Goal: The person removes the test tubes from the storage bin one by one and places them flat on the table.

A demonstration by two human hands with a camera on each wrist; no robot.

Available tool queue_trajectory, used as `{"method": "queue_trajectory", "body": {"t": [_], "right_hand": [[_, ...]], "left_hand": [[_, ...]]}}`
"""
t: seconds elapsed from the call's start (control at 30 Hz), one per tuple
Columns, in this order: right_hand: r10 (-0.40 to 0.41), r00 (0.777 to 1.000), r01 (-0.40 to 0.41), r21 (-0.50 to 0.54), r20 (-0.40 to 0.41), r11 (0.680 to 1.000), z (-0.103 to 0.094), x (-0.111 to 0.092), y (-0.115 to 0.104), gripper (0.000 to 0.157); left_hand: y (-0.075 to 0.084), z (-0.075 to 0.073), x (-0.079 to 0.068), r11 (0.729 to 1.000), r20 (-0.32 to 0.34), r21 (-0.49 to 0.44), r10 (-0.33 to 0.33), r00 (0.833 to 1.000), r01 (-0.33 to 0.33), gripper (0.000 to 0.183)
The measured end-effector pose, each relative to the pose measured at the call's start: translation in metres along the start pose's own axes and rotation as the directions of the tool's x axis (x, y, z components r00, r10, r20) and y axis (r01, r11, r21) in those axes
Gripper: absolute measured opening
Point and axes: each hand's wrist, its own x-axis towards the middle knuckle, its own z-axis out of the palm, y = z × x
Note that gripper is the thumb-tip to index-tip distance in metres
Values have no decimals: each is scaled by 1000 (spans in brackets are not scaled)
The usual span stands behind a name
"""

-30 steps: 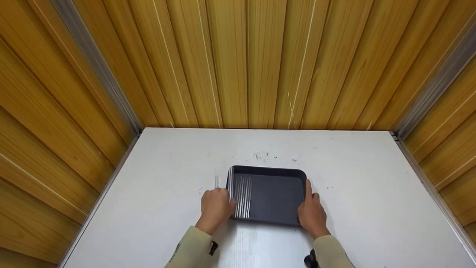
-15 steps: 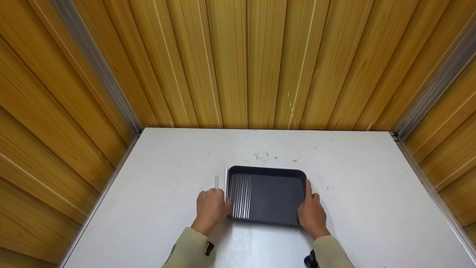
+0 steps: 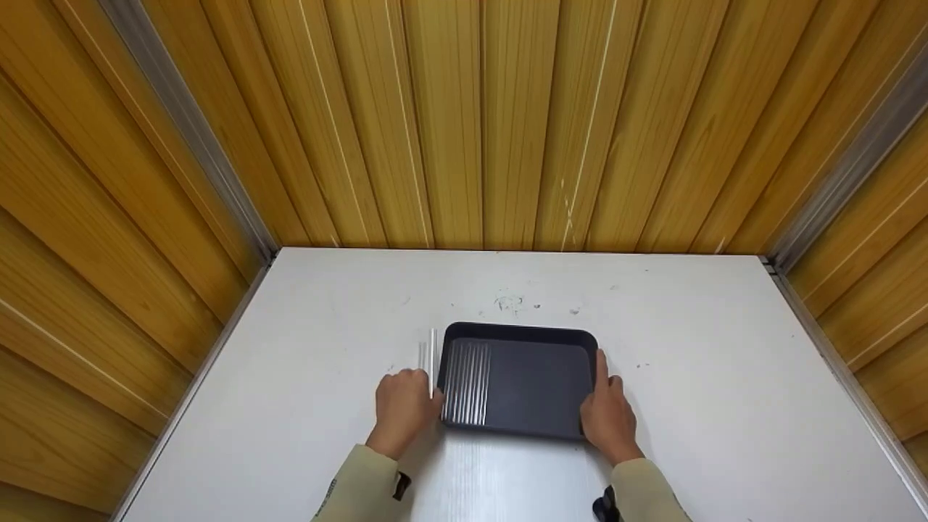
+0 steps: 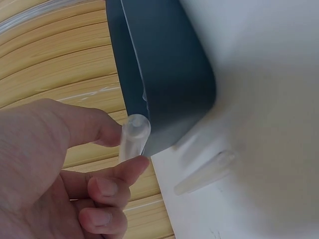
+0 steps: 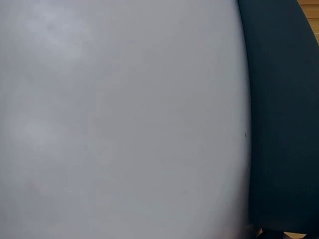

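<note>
In the head view, my left hand (image 3: pixel 402 407) is just left of a dark baking tray (image 3: pixel 540 384). Its thumb and index finger pinch a clear tube (image 4: pixel 133 137), which stands by the tray's outer wall in the left wrist view. A second clear tube (image 4: pixel 205 173) lies on the white tabletop close by. Several clear tubes (image 3: pixel 467 384) lie side by side in the left part of the tray. My right hand (image 3: pixel 609 417) grips the tray's right side, one finger stretched along the wall. The right wrist view has only the tray wall (image 5: pixel 284 119) and tabletop, its fingers largely hidden.
The tray rests on a white tabletop (image 3: pixel 348 312) with dark scuff marks (image 3: pixel 509 303) behind it. Wood-patterned panels (image 3: pixel 464 145) rise at the back and both sides, with grey metal posts (image 3: pixel 199 138) in the corners.
My left hand has moved left with its clear tube, from over the tray's left rim to just outside it, close to the tube on the tabletop. My right hand has stayed put.
</note>
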Motion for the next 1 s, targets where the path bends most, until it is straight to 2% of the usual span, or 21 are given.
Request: {"method": "queue_trajectory", "body": {"t": [0.43,0.73,1.0], "right_hand": [[20,1000,-20,6,5,1000,1,2,1,72],[25,1000,-25,0,10,1000,2,2,1,71],[9,1000,-9,-17,-1,1000,1,2,0,70]], "left_hand": [[-11,8,0,999,20,-26,-42,999,43,32],[-17,11,0,995,90,-19,-93,992,95,29],[-22,14,-2,996,59,-21,-89,994,91,28]]}}
